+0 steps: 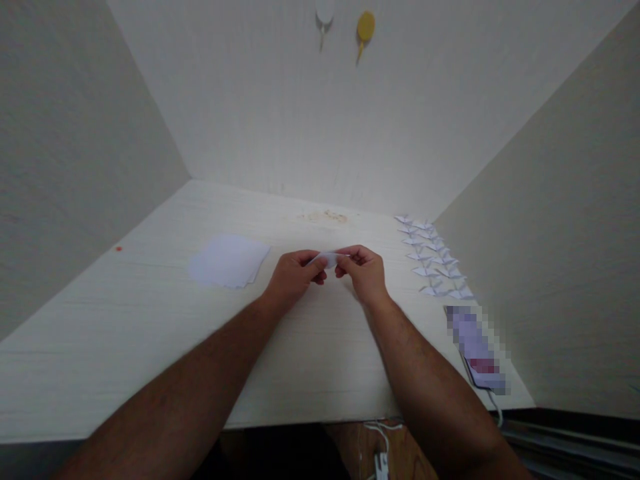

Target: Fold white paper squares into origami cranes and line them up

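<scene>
My left hand (pixel 296 275) and my right hand (pixel 365 272) meet over the middle of the pale wooden table (pixel 125 333). Both pinch a small folded piece of white paper (pixel 330 259) between thumbs and fingertips, held just above the tabletop. The paper is mostly hidden by my fingers. A stack of white paper sheets (pixel 227 261) lies to the left of my left hand. Several small folded white paper figures (pixel 434 257) are lined up in two rows at the right of my right hand, by the wall.
A phone (pixel 477 347) with a white cable (pixel 495 408) lies at the right front corner. Walls close the table in at left, back and right. Two hooks, one white (pixel 325 13) and one yellow (pixel 365 28), hang on the back wall. A tiny red dot (pixel 119 249) marks the left side.
</scene>
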Tool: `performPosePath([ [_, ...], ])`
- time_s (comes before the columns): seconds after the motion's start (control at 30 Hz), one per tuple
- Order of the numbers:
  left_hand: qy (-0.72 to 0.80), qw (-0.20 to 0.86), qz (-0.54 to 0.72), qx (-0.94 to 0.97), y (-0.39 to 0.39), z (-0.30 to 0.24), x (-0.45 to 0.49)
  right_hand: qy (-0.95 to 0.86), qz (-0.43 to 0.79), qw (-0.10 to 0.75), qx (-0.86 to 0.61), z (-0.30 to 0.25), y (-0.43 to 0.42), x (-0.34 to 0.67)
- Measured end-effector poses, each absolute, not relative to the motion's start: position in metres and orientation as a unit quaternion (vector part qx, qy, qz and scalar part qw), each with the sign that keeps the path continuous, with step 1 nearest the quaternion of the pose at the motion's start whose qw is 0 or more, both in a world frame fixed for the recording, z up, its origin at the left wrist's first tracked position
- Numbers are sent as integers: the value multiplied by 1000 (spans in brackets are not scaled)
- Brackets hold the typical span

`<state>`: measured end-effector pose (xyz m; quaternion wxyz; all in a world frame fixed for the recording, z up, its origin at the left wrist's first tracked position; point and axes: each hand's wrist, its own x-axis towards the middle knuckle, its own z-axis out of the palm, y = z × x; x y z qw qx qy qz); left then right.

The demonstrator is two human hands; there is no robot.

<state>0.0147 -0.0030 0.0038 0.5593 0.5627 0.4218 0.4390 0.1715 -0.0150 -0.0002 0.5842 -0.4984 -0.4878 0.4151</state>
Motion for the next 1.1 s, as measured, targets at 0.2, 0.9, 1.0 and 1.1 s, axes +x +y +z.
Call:
performPosePath([
  [0.2,405,586,463,527,-2,0,16,-486,407,590,-500,-2,-16,171],
  [0.9,428,508,479,574,-13,2,23,-634,198,571,-483,-10,-23,168],
  [1.0,432,495,480,581,-14,3,23,-643,173,566,-486,-10,-25,168],
  [1.1,436,480,478,593,-15,1,24,-650,156,561,-488,-8,-26,167],
])
